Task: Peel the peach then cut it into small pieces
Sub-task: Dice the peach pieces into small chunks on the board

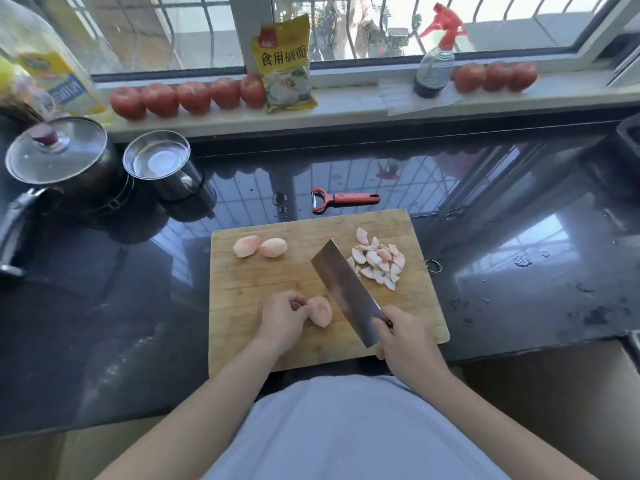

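A wooden cutting board (263,275) lies on the dark counter. My left hand (282,318) pins a peeled peach chunk (321,310) near the board's front. My right hand (403,336) grips the handle of a cleaver (346,289), whose blade is raised and tilted just right of that chunk, apart from it. Two more peeled peach chunks (259,246) rest at the board's back left. A pile of several small cut peach pieces (379,259) lies at the back right.
A red peeler (341,199) lies behind the board. A lidded pot (59,157) and a steel cup (162,164) stand at the left. Tomatoes (188,97), a yellow packet (285,65) and a spray bottle (436,60) line the windowsill.
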The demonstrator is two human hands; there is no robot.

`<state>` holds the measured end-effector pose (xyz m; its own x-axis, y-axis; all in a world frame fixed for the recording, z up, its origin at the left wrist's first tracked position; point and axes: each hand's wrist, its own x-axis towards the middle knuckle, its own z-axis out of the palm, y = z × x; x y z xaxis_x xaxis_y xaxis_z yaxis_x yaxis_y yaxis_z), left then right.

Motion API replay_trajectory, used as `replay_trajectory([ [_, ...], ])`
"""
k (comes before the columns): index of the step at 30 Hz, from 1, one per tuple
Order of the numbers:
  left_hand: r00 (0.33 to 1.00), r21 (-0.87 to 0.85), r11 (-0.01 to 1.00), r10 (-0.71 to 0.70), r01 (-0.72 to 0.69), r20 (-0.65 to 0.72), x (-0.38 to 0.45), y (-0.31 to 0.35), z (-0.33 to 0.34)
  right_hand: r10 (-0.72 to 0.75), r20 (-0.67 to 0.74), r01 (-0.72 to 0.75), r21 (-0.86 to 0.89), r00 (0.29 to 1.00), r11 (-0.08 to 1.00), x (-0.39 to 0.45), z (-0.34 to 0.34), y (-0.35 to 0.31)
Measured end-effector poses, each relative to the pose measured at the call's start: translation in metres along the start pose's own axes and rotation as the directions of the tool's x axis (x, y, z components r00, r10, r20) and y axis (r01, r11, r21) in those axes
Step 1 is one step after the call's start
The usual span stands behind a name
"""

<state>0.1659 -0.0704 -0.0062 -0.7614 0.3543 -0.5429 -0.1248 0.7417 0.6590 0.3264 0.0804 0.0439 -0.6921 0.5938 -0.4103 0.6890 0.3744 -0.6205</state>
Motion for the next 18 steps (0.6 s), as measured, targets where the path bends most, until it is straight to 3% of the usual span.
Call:
replay_trajectory([
  [4, 0.999, 0.08, 0.996, 0.028, -0.026, -0.026, 0.0, 0.008, 0.01, -0.051, -0.02, 0.05, -0.053, 0.999, 0.997, -0.005, -0.001, 0.004],
  [9, 0.999, -0.057, 0.998, -0.036, 0.036, -0.005, -0.008, 0.012, 0.014, -0.129, -0.072, 0.112, -0.2, 0.989, 0.973, -0.008, -0.005, 0.011],
  [12, 1.0, -0.01, 1.0, -0.001, 0.001, -0.018, -0.012, 0.015, 0.026, -0.137, -0.1, 0.11, -0.239, 0.985, 0.965, -0.007, -0.008, 0.013],
  [18, 0.998, 0.044, 0.997, 0.069, -0.069, -0.004, -0.014, 0.024, 0.032, -0.199, 0.006, 0.189, -0.339, 0.98, 0.922, -0.018, -0.014, 0.009],
])
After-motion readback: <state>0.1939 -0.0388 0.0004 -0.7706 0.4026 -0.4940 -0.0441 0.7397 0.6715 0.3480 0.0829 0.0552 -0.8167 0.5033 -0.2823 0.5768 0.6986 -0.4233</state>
